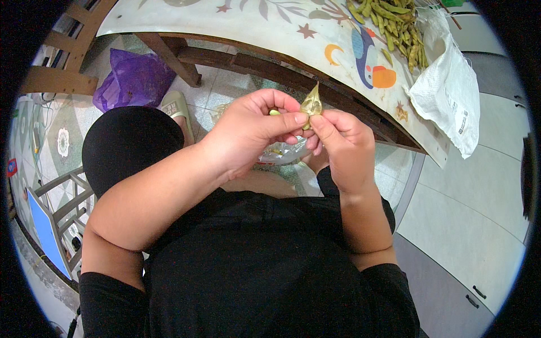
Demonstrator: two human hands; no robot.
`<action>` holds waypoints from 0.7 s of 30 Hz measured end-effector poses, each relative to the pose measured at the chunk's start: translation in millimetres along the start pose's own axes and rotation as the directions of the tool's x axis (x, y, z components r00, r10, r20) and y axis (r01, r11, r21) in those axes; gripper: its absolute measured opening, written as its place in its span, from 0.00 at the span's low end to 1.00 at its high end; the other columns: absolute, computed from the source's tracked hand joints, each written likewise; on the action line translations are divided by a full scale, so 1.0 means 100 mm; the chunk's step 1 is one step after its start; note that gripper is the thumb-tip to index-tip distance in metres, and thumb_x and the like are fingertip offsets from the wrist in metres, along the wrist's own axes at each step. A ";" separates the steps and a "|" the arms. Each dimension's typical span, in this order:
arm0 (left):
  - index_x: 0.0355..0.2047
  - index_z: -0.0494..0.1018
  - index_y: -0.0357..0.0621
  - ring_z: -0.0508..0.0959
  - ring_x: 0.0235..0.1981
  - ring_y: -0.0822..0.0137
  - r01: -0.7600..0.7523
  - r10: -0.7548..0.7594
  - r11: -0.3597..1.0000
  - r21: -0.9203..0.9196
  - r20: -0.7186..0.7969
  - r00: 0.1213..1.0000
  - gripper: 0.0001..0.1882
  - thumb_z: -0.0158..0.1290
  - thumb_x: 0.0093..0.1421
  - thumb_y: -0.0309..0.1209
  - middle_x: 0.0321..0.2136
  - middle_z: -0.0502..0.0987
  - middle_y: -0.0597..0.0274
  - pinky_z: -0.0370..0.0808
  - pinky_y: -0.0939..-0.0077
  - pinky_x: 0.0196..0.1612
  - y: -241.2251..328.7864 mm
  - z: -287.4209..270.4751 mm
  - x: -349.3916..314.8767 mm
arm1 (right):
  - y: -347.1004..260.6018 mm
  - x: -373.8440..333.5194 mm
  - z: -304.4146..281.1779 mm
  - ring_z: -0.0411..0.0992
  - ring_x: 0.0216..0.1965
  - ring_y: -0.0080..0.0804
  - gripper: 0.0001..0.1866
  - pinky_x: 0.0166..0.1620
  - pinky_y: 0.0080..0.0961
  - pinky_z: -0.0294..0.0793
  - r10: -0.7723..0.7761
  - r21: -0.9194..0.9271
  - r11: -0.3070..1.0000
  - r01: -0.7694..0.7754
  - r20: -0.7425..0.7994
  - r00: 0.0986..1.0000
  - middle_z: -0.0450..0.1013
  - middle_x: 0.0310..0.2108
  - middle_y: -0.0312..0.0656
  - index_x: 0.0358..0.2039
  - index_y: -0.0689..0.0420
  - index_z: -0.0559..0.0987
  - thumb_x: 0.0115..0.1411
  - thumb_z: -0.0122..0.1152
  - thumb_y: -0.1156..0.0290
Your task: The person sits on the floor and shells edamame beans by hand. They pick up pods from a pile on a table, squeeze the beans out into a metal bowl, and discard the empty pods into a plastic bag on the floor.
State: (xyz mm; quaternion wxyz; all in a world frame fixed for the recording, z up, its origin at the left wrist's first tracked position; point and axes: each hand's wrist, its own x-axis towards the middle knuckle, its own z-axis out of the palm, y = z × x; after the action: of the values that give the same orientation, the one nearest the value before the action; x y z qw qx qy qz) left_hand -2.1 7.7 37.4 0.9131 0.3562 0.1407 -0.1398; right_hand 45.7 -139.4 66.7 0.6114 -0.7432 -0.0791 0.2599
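Bean pod (311, 103) in the pinch of both hands (251, 124), above a clear plastic bag (292, 152) with yellow-green bits (276, 151).

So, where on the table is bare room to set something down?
Bare cover shows on the table between its left end and the printed toucan, along the near edge. The right end is crowded: bean pods lie beside a white sack, hanging over the edge. The front middle is busy: left hand and right hand hold a pod.

No text can be read: the dark print (463, 121) on the white sack (441, 93) is too small.
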 end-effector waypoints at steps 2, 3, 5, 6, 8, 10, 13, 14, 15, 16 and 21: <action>0.30 0.66 0.43 0.72 0.26 0.74 -0.016 0.016 1.000 -0.008 -0.036 0.999 0.06 0.49 0.52 0.28 0.26 0.72 0.64 0.70 0.83 0.29 -0.05 -0.01 0.02 | 0.02 0.02 0.00 0.65 0.19 0.15 0.05 0.23 0.11 0.65 -0.014 0.027 1.000 0.013 0.027 1.000 0.71 0.20 0.35 0.26 0.61 0.75 0.51 0.53 0.73; 0.30 0.66 0.42 0.72 0.26 0.74 -0.001 0.000 0.999 -0.034 -0.043 0.999 0.05 0.49 0.53 0.28 0.26 0.72 0.64 0.70 0.83 0.29 -0.05 -0.01 0.02 | 0.03 0.03 -0.01 0.65 0.19 0.14 0.06 0.23 0.10 0.64 -0.021 0.041 0.999 0.019 0.038 0.999 0.71 0.20 0.34 0.26 0.61 0.75 0.52 0.53 0.73; 0.30 0.66 0.42 0.72 0.27 0.73 0.027 -0.032 0.996 -0.085 -0.058 0.998 0.05 0.48 0.53 0.28 0.27 0.72 0.64 0.70 0.83 0.30 -0.05 -0.01 0.02 | 0.05 0.02 0.04 0.65 0.20 0.15 0.05 0.23 0.10 0.64 -0.032 0.051 0.998 0.033 -0.023 0.999 0.70 0.20 0.34 0.26 0.62 0.75 0.51 0.54 0.73; 0.30 0.66 0.41 0.72 0.27 0.73 0.031 -0.038 0.993 -0.110 -0.062 0.997 0.05 0.47 0.54 0.28 0.27 0.72 0.64 0.70 0.83 0.31 -0.06 -0.01 0.02 | 0.06 0.02 0.07 0.65 0.20 0.15 0.05 0.23 0.11 0.64 -0.038 0.056 0.998 0.041 -0.053 0.998 0.70 0.20 0.34 0.25 0.62 0.75 0.50 0.54 0.73; 0.31 0.66 0.41 0.72 0.28 0.73 0.038 -0.050 0.986 -0.160 -0.070 0.996 0.05 0.46 0.54 0.28 0.27 0.71 0.63 0.70 0.82 0.32 -0.09 -0.01 0.03 | 0.22 0.06 0.08 0.64 0.20 0.15 0.06 0.23 0.11 0.63 -0.177 -0.087 0.982 0.168 -0.107 0.978 0.70 0.19 0.34 0.25 0.63 0.74 0.50 0.55 0.73; 0.31 0.66 0.41 0.71 0.29 0.74 0.049 -0.064 0.980 -0.193 -0.069 0.996 0.06 0.46 0.55 0.29 0.27 0.71 0.63 0.70 0.82 0.32 -0.09 -0.01 0.03 | 0.28 0.08 0.09 0.64 0.20 0.14 0.06 0.23 0.11 0.62 -0.282 -0.174 0.950 0.258 -0.131 0.950 0.69 0.19 0.34 0.25 0.64 0.74 0.49 0.56 0.74; 0.31 0.66 0.38 0.69 0.27 0.74 0.059 -0.081 0.973 -0.222 -0.090 0.993 0.06 0.44 0.55 0.28 0.26 0.69 0.63 0.68 0.82 0.31 -0.06 -0.03 0.03 | 0.28 0.08 0.09 0.62 0.19 0.14 0.06 0.22 0.12 0.62 -0.265 -0.159 0.957 0.241 -0.152 0.952 0.68 0.18 0.33 0.25 0.64 0.74 0.48 0.57 0.74; 0.31 0.65 0.37 0.69 0.27 0.74 0.060 -0.085 0.972 -0.228 -0.101 0.991 0.06 0.43 0.55 0.27 0.26 0.69 0.63 0.68 0.83 0.30 -0.04 -0.04 0.03 | 0.27 0.08 0.07 0.62 0.19 0.13 0.06 0.23 0.13 0.62 -0.183 -0.118 0.979 0.165 -0.160 0.970 0.68 0.17 0.33 0.26 0.64 0.74 0.48 0.57 0.74; 0.31 0.65 0.38 0.67 0.25 0.75 0.025 -0.061 0.978 -0.208 -0.170 0.983 0.07 0.42 0.56 0.28 0.24 0.68 0.65 0.65 0.84 0.28 0.00 -0.06 0.03 | 0.27 0.09 0.05 0.62 0.19 0.13 0.07 0.23 0.13 0.62 -0.198 -0.143 0.974 0.176 -0.158 0.967 0.67 0.17 0.32 0.27 0.64 0.73 0.48 0.57 0.74; 0.30 0.66 0.38 0.65 0.23 0.76 -0.005 -0.038 0.984 -0.178 -0.240 0.970 0.07 0.41 0.56 0.29 0.23 0.66 0.67 0.63 0.84 0.27 0.04 -0.07 0.04 | 0.30 0.09 0.03 0.62 0.20 0.12 0.07 0.23 0.12 0.62 -0.168 -0.159 0.976 0.147 -0.124 0.978 0.67 0.17 0.31 0.28 0.64 0.73 0.48 0.56 0.74; 0.30 0.67 0.43 0.64 0.23 0.76 -0.103 0.050 0.978 -0.183 -0.272 0.961 0.09 0.41 0.56 0.35 0.22 0.65 0.71 0.62 0.84 0.27 0.29 -0.18 0.04 | 0.60 0.21 -0.16 0.68 0.22 0.32 0.16 0.28 0.23 0.68 -0.079 -0.702 0.709 0.060 0.005 0.997 0.71 0.22 0.42 0.37 0.57 0.72 0.49 0.55 0.62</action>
State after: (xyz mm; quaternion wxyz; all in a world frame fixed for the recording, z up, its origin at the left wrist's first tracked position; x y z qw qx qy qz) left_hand 9.3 40.0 40.7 0.9212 0.2855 0.2611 -0.0405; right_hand 58.9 -158.4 6.0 0.2939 -0.9193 -0.1919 0.1778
